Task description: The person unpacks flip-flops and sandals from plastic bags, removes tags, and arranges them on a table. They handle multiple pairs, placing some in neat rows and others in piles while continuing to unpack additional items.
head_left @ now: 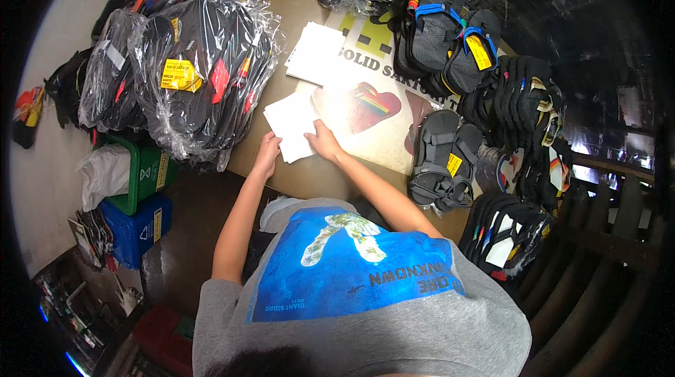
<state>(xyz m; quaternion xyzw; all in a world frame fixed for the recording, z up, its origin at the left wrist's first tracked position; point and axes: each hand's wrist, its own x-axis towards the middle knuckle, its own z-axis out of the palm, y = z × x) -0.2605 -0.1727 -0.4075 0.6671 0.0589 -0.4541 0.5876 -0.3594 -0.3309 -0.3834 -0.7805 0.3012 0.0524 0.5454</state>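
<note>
A small stack of white paper sheets (288, 120) lies at the near edge of the table in front of me, its edges slightly fanned. My left hand (267, 153) is closed on the stack's left corner, fingers pinched at the edge. From the other side, my right hand (324, 142) grips the right edge, its thumb toward the paper and the other fingers partly hidden. Just beyond, a second pile of white paper (315, 53) rests on the table. Both piles partly cover a printed sheet with a heart picture (369, 106).
Clear plastic bags of dark sandals (197, 96) crowd the left side. To the right stand stacked sandals with blue straps (439, 32), a grey strapped pair (446, 159) and more black sandals (524, 96). Green (144, 176) and blue bins (144, 229) sit below the table at left.
</note>
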